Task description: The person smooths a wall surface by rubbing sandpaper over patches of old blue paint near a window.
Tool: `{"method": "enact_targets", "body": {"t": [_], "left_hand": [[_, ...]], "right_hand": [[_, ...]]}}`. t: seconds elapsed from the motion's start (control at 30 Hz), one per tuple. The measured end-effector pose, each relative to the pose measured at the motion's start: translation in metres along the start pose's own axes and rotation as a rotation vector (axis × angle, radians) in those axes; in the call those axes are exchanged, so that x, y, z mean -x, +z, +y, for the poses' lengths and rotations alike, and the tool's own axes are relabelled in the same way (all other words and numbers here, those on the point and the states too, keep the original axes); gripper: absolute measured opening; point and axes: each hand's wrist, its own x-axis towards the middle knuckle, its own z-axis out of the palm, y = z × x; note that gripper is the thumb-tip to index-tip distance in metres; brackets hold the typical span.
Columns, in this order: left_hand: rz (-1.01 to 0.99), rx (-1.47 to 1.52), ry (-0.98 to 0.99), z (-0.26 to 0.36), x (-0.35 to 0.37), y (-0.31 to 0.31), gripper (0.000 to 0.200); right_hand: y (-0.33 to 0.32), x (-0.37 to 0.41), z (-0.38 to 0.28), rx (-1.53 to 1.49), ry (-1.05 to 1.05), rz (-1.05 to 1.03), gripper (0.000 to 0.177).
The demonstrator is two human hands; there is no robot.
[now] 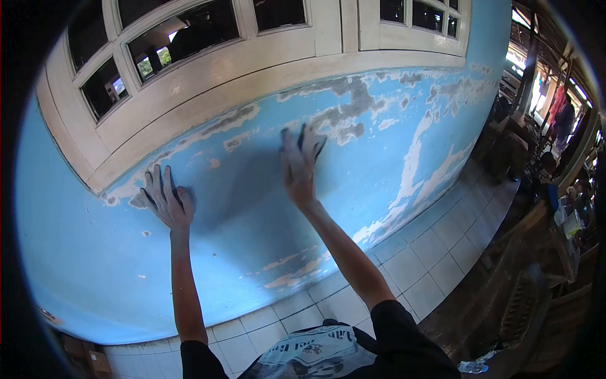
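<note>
My left hand (167, 201) lies against the light blue wall (233, 252), below the left part of the window frame. Its fingers are stretched out and spread, and they look dusty grey. My right hand (300, 165) is farther right on the wall, beside a grey patch of bare plaster (350, 104). Its fingers are extended and apart, somewhat blurred, with dark tips. No object shows in either hand, though the palms are hidden against the wall. Peeled white and grey patches (233, 120) run along under the cream window frame (252, 69).
A white tiled ledge or floor (404, 268) runs along the wall's foot. On the right are wooden pieces (524, 252) and cluttered items. A clear plastic bottle (473, 366) lies at the lower right. Cardboard boxes (95, 360) stand at the lower left.
</note>
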Motion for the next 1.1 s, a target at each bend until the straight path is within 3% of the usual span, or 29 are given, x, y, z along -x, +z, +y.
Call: {"method": "enact_targets", "body": {"t": [0.1,0.2,0.27,0.4,0.47,0.57,0.67,0.8,0.87,1.0,1.1], "left_hand": [[0.008,-0.013,0.004,-0.001,0.0,0.002,0.047],[0.005,-0.028,0.01,-0.002,0.001,0.0,0.046],[0.008,-0.039,0.01,-0.001,0.001,0.001,0.046],[0.024,-0.062,0.039,-0.002,0.0,0.0,0.045],[0.026,-0.064,0.039,-0.001,0.0,0.001,0.045],[0.022,-0.06,0.023,0.0,0.001,0.002,0.045],[0.044,-0.058,0.033,0.0,0.001,0.002,0.045],[0.028,-0.073,0.026,0.001,0.0,0.002,0.045],[0.031,-0.07,0.016,0.002,0.0,0.001,0.045],[0.034,-0.04,0.018,0.002,-0.003,0.0,0.045],[0.039,-0.022,0.011,0.002,-0.002,-0.002,0.044]], "right_hand": [[0.003,-0.024,-0.001,0.075,0.098,0.16,0.041],[0.009,0.008,-0.001,0.036,0.02,0.068,0.036],[0.001,0.03,0.003,0.128,0.031,-0.181,0.041],[-0.016,-0.018,0.026,0.334,-0.009,-0.162,0.041],[-0.027,-0.049,0.029,0.074,0.123,0.235,0.041],[-0.023,-0.013,0.032,0.202,-0.008,0.062,0.041],[-0.025,0.028,0.023,0.059,0.068,-0.116,0.04],[-0.027,-0.001,0.03,0.059,0.087,-0.059,0.038],[-0.024,-0.027,0.025,0.035,0.112,0.155,0.039],[-0.008,-0.005,0.017,0.051,0.134,0.119,0.04],[-0.007,0.014,0.0,0.083,0.017,-0.056,0.041]]}}
